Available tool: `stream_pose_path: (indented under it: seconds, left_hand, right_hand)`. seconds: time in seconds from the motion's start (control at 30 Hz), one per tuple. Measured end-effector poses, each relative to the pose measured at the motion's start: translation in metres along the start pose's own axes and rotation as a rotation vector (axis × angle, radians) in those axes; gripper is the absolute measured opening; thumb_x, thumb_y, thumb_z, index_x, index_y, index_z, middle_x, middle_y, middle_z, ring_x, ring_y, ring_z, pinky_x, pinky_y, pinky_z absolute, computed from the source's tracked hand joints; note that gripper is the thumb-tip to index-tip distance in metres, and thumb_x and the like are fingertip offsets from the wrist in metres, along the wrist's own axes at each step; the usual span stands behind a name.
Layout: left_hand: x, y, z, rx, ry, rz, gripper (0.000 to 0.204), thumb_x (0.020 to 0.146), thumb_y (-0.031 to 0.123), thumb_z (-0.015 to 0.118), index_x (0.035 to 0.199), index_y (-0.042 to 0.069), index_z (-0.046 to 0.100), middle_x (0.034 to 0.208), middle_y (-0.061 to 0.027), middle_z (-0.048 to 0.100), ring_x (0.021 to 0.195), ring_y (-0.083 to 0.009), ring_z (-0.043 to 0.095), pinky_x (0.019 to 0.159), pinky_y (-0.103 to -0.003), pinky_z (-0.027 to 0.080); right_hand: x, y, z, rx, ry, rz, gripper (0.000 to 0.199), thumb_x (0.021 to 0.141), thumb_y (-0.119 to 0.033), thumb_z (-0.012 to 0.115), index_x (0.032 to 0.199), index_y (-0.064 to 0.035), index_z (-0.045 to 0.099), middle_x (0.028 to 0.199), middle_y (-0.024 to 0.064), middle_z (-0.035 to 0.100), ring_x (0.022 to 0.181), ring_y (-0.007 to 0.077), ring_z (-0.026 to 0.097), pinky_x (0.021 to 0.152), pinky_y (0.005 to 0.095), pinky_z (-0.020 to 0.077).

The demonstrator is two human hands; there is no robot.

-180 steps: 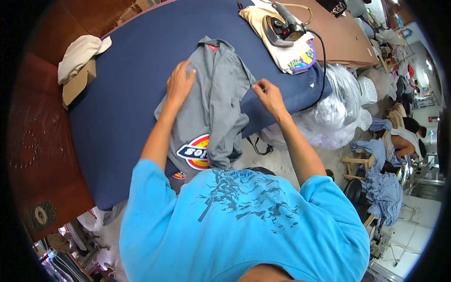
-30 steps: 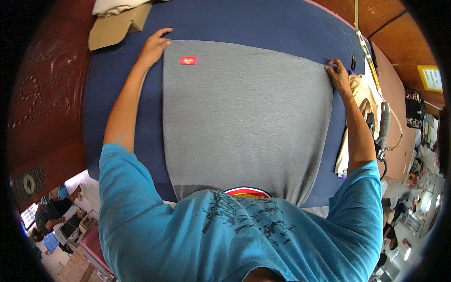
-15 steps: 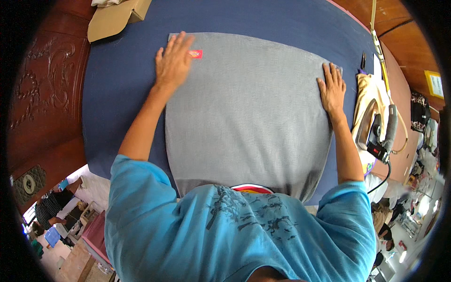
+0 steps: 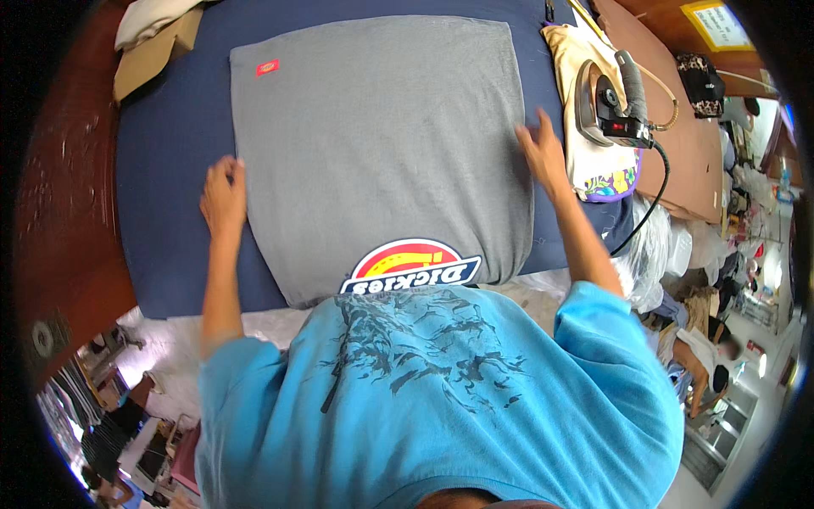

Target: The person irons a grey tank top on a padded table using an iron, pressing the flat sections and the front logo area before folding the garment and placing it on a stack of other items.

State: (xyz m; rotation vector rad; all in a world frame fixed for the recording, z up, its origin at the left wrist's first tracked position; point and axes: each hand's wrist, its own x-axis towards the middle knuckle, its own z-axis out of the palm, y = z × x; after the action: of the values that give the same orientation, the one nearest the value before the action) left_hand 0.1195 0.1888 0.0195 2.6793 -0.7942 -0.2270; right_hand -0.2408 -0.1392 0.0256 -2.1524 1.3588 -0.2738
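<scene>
A grey garment [image 4: 381,144] lies spread flat on the dark blue padded table [image 4: 161,187], with a small red label [image 4: 268,67] at its far left corner and a colourful printed emblem [image 4: 413,265] at its near edge. My left hand [image 4: 223,197] rests on the garment's left edge, fingers curled over the cloth. On the right edge lies my right hand [image 4: 543,151], flat with its fingers spread.
An electric iron [image 4: 609,103] stands on a cream cloth [image 4: 593,161] at the right, its black cord [image 4: 649,199] trailing off the table. A cardboard box with folded cloth [image 4: 153,42] sits at the far left. Wooden surfaces border the table. People sit at the lower right.
Both hands have slid from the far part of the garment toward me, down along its left and right edges. The garment lies flatter, with the printed emblem more exposed.
</scene>
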Motion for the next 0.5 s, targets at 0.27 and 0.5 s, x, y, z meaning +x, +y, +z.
stream_pose_path:
  seconds: [0.27, 0.5]
  left_hand:
    - [-0.207, 0.01, 0.016, -0.282, 0.086, -0.375, 0.041, 0.077, 0.029, 0.062, 0.108, 0.003, 0.054, 0.094, -0.0097, 0.057, 0.085, -0.0253, 0.057, 0.074, -0.036, 0.044]
    - [-0.247, 0.015, 0.037, -0.408, 0.221, -0.432, 0.037, 0.077, 0.028, 0.064, 0.101, 0.002, 0.054, 0.085, -0.0099, 0.06, 0.074, -0.0217, 0.059, 0.068, -0.034, 0.045]
  right_hand:
    - [-0.172, 0.051, 0.001, 0.218, 0.058, 0.235, 0.041, 0.075, -0.033, 0.065, 0.094, 0.0025, 0.057, 0.072, 0.0108, 0.061, 0.066, 0.0176, 0.057, 0.062, 0.0306, 0.0442]
    - [-0.18, 0.048, 0.002, 0.114, -0.024, 0.149, 0.036, 0.075, -0.036, 0.062, 0.079, 0.0005, 0.06, 0.064, 0.0111, 0.059, 0.06, 0.02, 0.057, 0.06, 0.0326, 0.0437]
